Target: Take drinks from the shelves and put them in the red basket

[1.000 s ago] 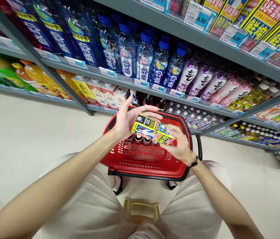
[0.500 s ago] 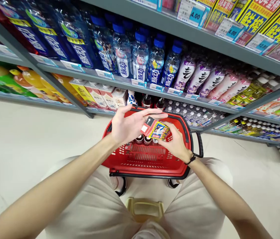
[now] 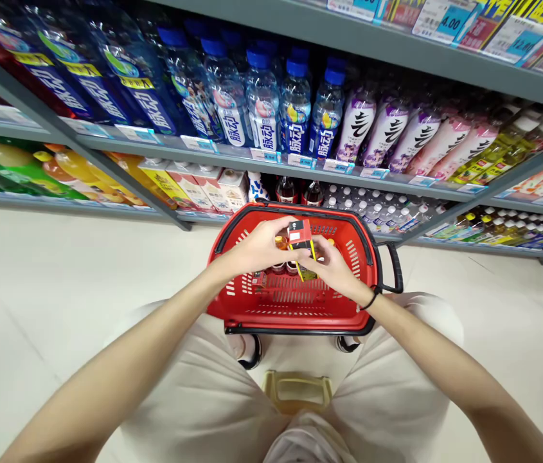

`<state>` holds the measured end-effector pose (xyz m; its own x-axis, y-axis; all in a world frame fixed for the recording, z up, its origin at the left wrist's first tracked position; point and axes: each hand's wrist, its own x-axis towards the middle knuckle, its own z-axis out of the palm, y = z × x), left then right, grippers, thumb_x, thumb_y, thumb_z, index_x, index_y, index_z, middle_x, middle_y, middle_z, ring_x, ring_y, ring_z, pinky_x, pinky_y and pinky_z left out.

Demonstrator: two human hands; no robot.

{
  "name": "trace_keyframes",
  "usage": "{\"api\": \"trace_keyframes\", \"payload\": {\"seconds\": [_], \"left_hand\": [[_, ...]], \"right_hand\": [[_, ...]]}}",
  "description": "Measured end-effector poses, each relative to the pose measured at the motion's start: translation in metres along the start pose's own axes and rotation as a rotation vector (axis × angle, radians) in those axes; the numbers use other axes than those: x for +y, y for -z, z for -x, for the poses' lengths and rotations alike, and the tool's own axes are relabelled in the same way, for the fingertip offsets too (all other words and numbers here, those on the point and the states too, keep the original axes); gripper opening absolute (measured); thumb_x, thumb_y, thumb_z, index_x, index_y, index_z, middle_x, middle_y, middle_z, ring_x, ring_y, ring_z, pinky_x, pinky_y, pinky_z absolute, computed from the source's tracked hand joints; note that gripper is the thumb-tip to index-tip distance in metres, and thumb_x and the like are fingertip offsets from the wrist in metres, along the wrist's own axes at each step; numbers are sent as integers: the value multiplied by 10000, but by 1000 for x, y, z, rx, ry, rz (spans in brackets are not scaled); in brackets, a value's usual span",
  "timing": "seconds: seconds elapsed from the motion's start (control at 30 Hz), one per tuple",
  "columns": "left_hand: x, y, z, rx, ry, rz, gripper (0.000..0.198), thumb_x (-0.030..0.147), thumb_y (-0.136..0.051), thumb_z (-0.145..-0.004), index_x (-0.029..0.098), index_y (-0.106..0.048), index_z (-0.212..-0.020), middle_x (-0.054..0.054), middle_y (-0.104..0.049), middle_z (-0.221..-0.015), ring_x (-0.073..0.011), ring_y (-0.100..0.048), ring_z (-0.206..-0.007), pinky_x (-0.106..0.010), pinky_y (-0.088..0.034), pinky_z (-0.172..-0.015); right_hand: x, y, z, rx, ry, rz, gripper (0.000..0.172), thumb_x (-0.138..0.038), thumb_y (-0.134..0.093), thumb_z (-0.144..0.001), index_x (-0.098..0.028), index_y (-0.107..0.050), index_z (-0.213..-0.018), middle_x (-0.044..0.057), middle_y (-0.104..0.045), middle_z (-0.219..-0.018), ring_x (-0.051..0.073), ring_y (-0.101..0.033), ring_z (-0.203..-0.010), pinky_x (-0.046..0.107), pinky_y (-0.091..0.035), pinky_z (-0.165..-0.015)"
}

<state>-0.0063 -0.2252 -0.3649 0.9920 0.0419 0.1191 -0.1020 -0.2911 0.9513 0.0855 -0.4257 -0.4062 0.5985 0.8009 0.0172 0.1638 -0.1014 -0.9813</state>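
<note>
Setting: a shop aisle with a pale tiled floor (image 3: pixel 35 308). It was faced by grey metal shelves (image 3: pixel 232 162) stocked with clear blue-capped plastic drink bottles (image 3: pixel 261 103) and purple-sleeved bottles (image 3: pixel 387 132). A red perforated plastic shopping basket with black rim and handle (image 3: pixel 295 316) was stood on the floor between the person's knees, just beyond a yellow plastic stool (image 3: pixel 295 389).

Object: a small rectangular cardboard carton with a red and black end and yellow printed sides (image 3: pixel 301 239) was held above the far half of the basket, clear of the rim and walls. Its long axis was set close to upright, with the red end uppermost and the yellow end pointed down into the basket. A row of small dark capped bottles (image 3: pixel 278 266) was seen on the basket floor directly below and slightly to the left of it.

Hands: the left hand (image 3: pixel 258 247) was closed on the carton from the left, fingers curled at the red upper end. The right hand (image 3: pixel 333 270), with a black band at the wrist (image 3: pixel 372 299), was closed on it from the right and lower down, fingertips at the yellow part. Both hands were in contact, neither nearer than the other. Contact between the carton and the bottles could not be determined, as the lower end was partly hidden by fingers.
</note>
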Motion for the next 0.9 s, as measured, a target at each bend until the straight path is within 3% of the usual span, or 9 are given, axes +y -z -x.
{"api": "trace_keyframes", "payload": {"seconds": [0.1,0.23,0.37,0.47,0.6,0.7,0.9], "left_hand": [[-11,5,-5,-15,14,-131,506,456,-874,-732,158,-699,-1101,-69,-737,-1077,-241,-679,-967,-379,-551,-930],[-23,10,-10,-81,6,-188,496,434,-865,-733,138,-696,-1092,-69,-740,-1083,-215,-676,-961,-355,-540,-914],[-53,-3,-17,-277,88,-218,483,432,-828,-762,130,-674,-1105,-49,-746,-978,-188,-690,-858,-285,-529,-766],[-90,-28,-21,-390,155,-582,500,468,-828,-766,137,-680,-1111,-37,-739,-950,-187,-685,-828,-264,-494,-717],[-141,-67,-18,-505,232,-860,490,398,-881,-733,113,-702,-1090,-122,-756,-1036,-252,-709,-919,-299,-509,-791],[-172,-89,-8,-614,284,-1000,499,306,-887,-760,80,-692,-1159,-188,-737,-1153,-289,-711,-1026,-354,-539,-887],[-212,-105,2,-724,296,-1193,382,305,-746,-972,119,-656,-1293,-130,-676,-1289,-260,-672,-1144,-467,-564,-1011]], "right_hand": [[3,0,1,-24,-52,105,485,-538,-798,-875,-218,-630,-1199,37,-699,-1157,209,-666,-1051,337,-547,-946],[-5,4,5,-97,-85,368,497,-568,-675,-979,-202,-585,-1303,92,-684,-1291,244,-656,-1159,362,-532,-987],[-17,18,7,-368,-213,888,558,-503,-577,-1060,-100,-502,-1439,253,-583,-1475,350,-614,-1333,444,-524,-1042],[-19,30,7,-589,-341,1194,509,-399,-598,-1058,-65,-548,-1439,278,-596,-1485,386,-598,-1387,462,-519,-1079],[-19,41,6,-661,-474,1262,353,-309,-662,-1011,-60,-708,-1257,270,-733,-1270,396,-716,-1219,460,-581,-973],[-24,43,4,-644,-451,1264,380,-307,-615,-1039,-57,-698,-1313,261,-720,-1321,372,-698,-1265,437,-570,-1009],[-29,46,4,-607,-381,1206,367,-297,-607,-1046,-49,-719,-1293,243,-728,-1324,361,-706,-1251,442,-590,-994]]}}
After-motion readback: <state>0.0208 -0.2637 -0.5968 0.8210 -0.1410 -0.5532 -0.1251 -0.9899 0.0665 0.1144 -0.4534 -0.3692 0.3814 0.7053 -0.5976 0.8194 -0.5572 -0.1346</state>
